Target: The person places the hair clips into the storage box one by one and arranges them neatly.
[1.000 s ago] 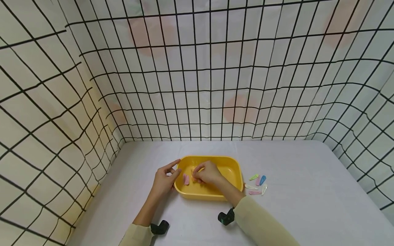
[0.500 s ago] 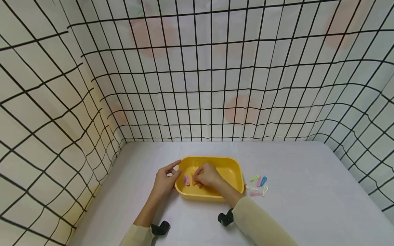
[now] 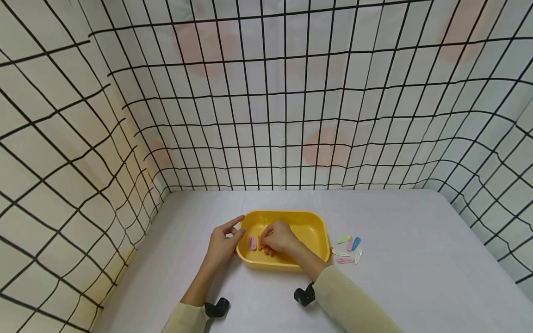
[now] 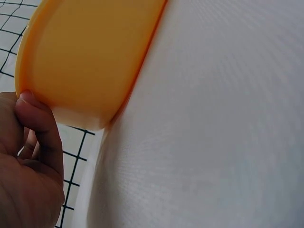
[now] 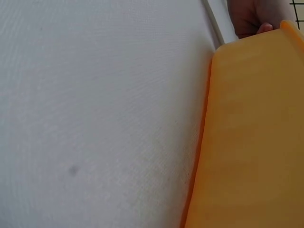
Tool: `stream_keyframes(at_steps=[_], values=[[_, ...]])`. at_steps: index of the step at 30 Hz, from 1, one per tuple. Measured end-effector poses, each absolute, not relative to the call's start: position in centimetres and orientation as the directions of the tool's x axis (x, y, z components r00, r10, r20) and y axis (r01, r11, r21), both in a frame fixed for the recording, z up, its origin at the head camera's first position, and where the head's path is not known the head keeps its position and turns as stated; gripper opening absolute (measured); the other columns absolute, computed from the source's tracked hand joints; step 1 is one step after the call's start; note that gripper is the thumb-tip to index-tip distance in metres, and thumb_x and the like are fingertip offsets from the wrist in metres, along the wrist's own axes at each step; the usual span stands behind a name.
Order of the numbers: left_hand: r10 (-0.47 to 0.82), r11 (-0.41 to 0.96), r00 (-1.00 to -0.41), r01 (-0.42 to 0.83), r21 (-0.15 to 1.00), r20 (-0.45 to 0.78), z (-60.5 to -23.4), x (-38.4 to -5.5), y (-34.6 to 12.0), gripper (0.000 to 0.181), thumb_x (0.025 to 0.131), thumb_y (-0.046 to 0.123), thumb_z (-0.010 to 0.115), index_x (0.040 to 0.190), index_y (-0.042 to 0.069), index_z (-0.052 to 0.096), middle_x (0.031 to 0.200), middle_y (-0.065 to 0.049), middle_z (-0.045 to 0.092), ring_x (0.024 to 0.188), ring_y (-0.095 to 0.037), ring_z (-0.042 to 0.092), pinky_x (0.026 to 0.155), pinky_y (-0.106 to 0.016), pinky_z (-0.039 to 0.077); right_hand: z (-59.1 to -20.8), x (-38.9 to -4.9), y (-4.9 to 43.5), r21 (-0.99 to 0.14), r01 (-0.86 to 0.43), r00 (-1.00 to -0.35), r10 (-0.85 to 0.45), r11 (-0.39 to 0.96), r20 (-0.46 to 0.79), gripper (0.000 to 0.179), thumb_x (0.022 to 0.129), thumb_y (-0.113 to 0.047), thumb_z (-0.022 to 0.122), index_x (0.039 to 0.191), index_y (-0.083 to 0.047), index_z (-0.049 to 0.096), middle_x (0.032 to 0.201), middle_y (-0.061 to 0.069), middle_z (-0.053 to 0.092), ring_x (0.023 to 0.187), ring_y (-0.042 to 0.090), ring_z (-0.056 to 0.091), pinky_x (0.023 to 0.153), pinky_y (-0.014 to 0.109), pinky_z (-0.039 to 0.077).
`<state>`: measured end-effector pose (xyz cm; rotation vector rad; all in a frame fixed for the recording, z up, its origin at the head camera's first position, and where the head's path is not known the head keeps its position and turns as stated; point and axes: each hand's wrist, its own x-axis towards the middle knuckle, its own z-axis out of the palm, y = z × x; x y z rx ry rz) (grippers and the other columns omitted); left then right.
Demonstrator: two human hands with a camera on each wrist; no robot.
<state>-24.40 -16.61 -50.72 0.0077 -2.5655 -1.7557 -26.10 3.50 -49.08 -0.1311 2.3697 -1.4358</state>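
A yellow plastic tray [image 3: 287,267] sits on the white table. My left hand [image 3: 222,243] holds its left end, thumb at the rim and index finger stretched along the far corner; the left wrist view shows curled fingers [image 4: 40,118] against the tray wall. My right hand [image 3: 279,238] reaches inside the tray, its fingertips pinching an orange hair clip [image 3: 260,243] near the tray floor. Pink hair clips [image 3: 252,243] lie just left of it. The right wrist view shows the tray's outer side [image 5: 256,133], which hides the right fingers.
Right of the tray lie several loose hair clips: a green one [image 3: 344,239], a blue one [image 3: 356,243], pink ones [image 3: 345,261] and white ones [image 3: 358,256]. A black grid [image 3: 285,122] on pale walls surrounds the table's back and sides.
The right fingers have shifted slightly inside the tray, and the orange hair clip now stands closer to the pink ones. My left hand has stayed at the tray's left end.
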Motion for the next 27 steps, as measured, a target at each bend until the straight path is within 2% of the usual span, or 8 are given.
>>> stream_keyframes(at_steps=[13, 20, 27], values=[[-0.023, 0.361, -0.999, 0.017, 0.933, 0.027, -50.9, -24.6, -16.6, 0.043, 0.096, 0.025, 0.073, 0.137, 0.033, 0.067, 0.083, -0.007, 0.060, 0.042, -0.015, 0.048, 0.042, -0.020, 0.046, -49.0, -26.0, 3.8, -0.893, 0.081, -0.917, -0.317, 0.444, -0.241, 0.012, 0.094, -0.010, 0.071, 0.092, 0.002, 0.074, 0.072, 0.010, 0.072, 0.049, 0.012, 0.061, 0.050, 0.023, 0.056], [-0.020, 0.361, -1.000, 0.008, 0.933, 0.016, -50.9, -24.7, -16.6, 0.043, 0.096, 0.025, 0.074, 0.138, 0.032, 0.067, 0.084, -0.007, 0.060, 0.042, -0.015, 0.047, 0.042, -0.020, 0.046, -48.5, -26.0, 4.7, -0.859, 0.079, -0.927, -0.280, 0.506, -0.250, 0.011, 0.094, -0.016, 0.073, 0.095, -0.005, 0.075, 0.065, 0.009, 0.067, 0.050, 0.015, 0.058, 0.051, 0.021, 0.054], [-0.013, 0.346, -1.000, 0.016, 0.938, 0.022, -50.9, -24.5, -16.7, 0.043, 0.096, 0.025, 0.073, 0.138, 0.030, 0.067, 0.083, -0.007, 0.059, 0.041, -0.015, 0.046, 0.041, -0.020, 0.045, -48.2, -25.8, 6.1, -0.872, 0.082, -0.936, -0.263, 0.482, -0.234, 0.013, 0.094, -0.019, 0.074, 0.098, -0.006, 0.076, 0.071, 0.009, 0.069, 0.056, 0.017, 0.062, 0.056, 0.025, 0.056]])
